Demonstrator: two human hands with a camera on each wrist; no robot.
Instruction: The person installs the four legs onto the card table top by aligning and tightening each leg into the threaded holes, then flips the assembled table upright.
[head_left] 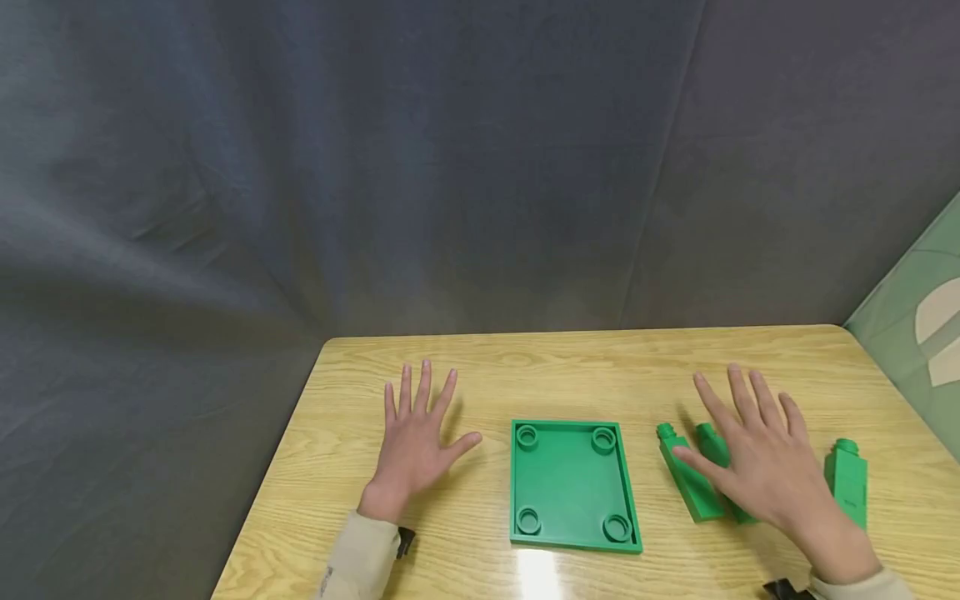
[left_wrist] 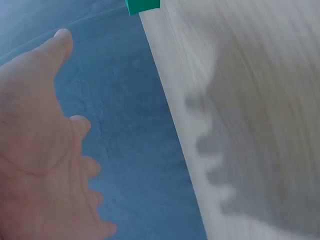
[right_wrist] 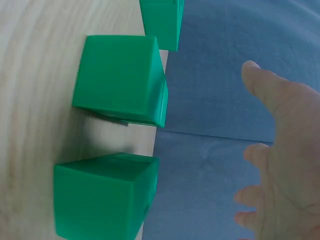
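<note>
Wooden table (head_left: 600, 367) — open hands, green pegs (head_left: 686, 483)

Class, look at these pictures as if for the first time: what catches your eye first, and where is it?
A bright green square tray with a round socket in each corner lies in the middle of the wooden table. To its right lie green blocks with round pegs, and the right hand is spread open above two of them. The left hand is spread flat to the tray's left, before a dark grey cloth backdrop.
</note>
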